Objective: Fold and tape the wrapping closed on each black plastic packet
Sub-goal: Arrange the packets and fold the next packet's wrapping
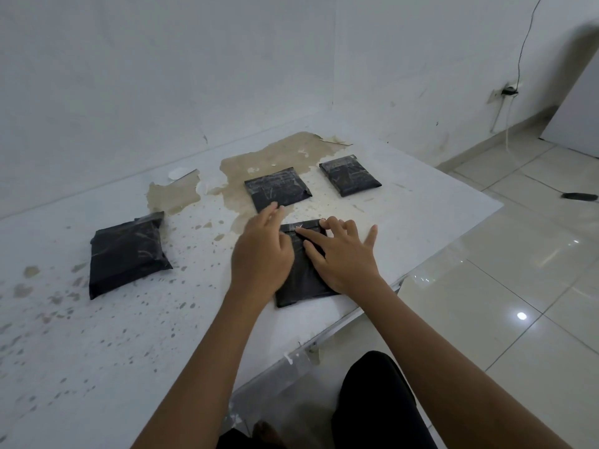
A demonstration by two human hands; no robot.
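Several black plastic packets lie on a stained white table [405,202]. The nearest packet [303,281] sits by the table's right front edge, with its top flap folded over. My left hand [262,249] rests on its left side, fingers stretched toward the far edge. My right hand [340,251] lies flat on its right side, fingers spread, index finger pressing along the folded flap. A second packet [277,187] lies just beyond my left fingertips. A third packet [350,175] is at the far right, and a fourth packet [128,252] is at the left.
The table top has peeled brown patches [275,153] near the wall. A tiled floor [518,270] lies to the right, with a dark object [580,196] on it. A wall socket with a cable [509,91] is at the back right. My knee [376,400] is below the table's edge.
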